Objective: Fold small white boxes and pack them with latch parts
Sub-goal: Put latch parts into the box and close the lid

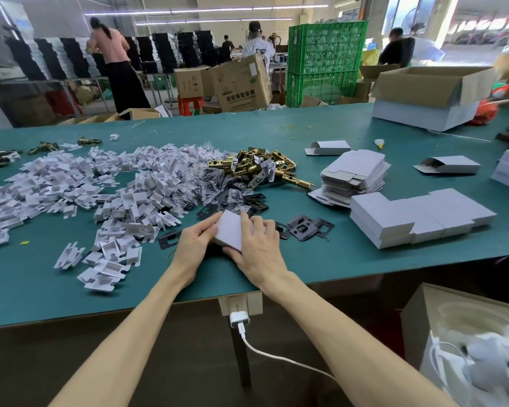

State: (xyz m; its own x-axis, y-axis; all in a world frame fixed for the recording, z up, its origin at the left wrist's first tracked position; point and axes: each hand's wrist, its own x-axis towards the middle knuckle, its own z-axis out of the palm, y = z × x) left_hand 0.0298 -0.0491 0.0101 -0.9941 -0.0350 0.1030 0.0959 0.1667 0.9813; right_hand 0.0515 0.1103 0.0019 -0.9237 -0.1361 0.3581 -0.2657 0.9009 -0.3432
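Busy packing hall, cartons & green crates at the back; up front a green worktop point(41, 289) w/ stock all over it. Small white box point(229, 233) sits nr the near edge, about centre, far end tilted up a bit. Left hand point(196, 240) grips its left side, fingers curled round that edge; right hand point(257, 245) wraps the right side, fingers curled over the top face, thumb along the near edge. Looks like the closing step: box seems folded shut, prob. a last flap being tucked. Can't see the flap or what's inside. Next move, I'd judge: set it w/ the finished boxes point(409, 218) on the right, then pull a fresh blank off the flat stack point(353, 174). Brass latch bolts point(262, 167) lie beyond the hands, black strike plates point(306, 229) just beside the right hand, white card inserts point(100, 186) heaped to the left.
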